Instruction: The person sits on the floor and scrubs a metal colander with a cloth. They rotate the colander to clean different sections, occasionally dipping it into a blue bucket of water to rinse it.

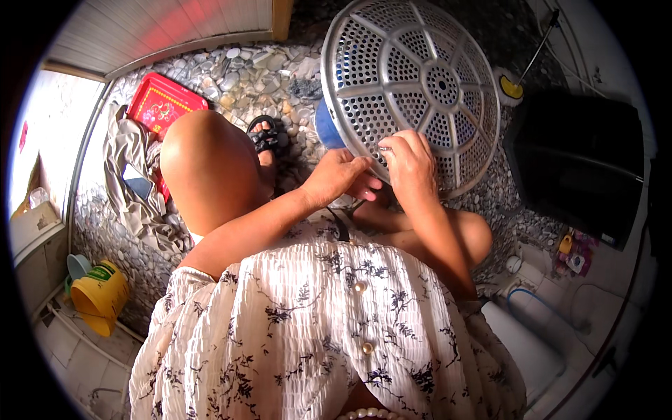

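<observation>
A large round perforated metal disc (409, 94), ribbed and raised at its hub, stands tilted before me, with part of something blue behind its left edge. My left hand (341, 176) is at the disc's lower left rim, thumb and fingers partly curled; whether it grips the rim or something small cannot be told. Over the disc's lower face, my right hand (412, 163) pinches a small metallic piece (385, 148) between thumb and fingers. What that piece is cannot be made out.
A red patterned tray (160, 105) and a crumpled grey cloth (126, 178) lie left of my bent knee on the pebble-patterned floor. Further down is a yellow bucket (100, 299) on its side. At right are a large black object (577, 163) and a yellow-headed mop (510, 88).
</observation>
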The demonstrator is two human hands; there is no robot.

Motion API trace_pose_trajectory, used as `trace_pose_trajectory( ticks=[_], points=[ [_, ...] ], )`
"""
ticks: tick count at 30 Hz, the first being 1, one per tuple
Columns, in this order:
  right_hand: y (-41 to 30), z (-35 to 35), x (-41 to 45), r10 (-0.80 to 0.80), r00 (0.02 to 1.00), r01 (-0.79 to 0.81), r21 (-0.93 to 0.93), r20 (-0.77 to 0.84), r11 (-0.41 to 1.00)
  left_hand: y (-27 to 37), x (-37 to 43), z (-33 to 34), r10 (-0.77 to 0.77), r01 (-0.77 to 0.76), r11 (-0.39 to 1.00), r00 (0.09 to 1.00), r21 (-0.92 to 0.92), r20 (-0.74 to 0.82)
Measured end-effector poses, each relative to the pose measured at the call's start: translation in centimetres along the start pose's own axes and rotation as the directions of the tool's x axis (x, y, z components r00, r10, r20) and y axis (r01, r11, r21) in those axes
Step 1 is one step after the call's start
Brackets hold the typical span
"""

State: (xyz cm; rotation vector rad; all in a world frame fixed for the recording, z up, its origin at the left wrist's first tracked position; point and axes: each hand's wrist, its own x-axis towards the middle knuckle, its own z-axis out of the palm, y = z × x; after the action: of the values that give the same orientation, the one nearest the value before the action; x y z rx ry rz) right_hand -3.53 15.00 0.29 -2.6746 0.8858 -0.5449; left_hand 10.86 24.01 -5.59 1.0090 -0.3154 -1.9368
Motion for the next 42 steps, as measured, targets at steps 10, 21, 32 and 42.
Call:
trace_pose_trajectory(
  ticks=[10,21,32,42],
  points=[
    [-0.5,0.3,-0.3,-0.101,0.99,0.096,0.052,0.104,0.994,-1.2,0.2,0.7,0.085,-0.087,0.991,0.996,-0.1,-0.019],
    [0.2,2.8,2.7,-0.037,0.996,0.029,-0.101,-0.077,0.994,-1.5,0.3,1.6,0.083,-0.094,0.985,0.993,-0.144,-0.078],
    [-1.0,1.3,-0.1,-0.044,0.997,0.043,0.005,0.061,0.999,-1.0,0.4,1.4,0.151,-0.133,0.979,0.983,0.157,-0.103],
    [8.9,-1.9,1.5,0.192,0.956,-0.207,-0.045,-0.224,0.977,0.4,0.4,-0.6,0.275,-0.267,0.962,0.932,0.065,-0.237]
  ],
)
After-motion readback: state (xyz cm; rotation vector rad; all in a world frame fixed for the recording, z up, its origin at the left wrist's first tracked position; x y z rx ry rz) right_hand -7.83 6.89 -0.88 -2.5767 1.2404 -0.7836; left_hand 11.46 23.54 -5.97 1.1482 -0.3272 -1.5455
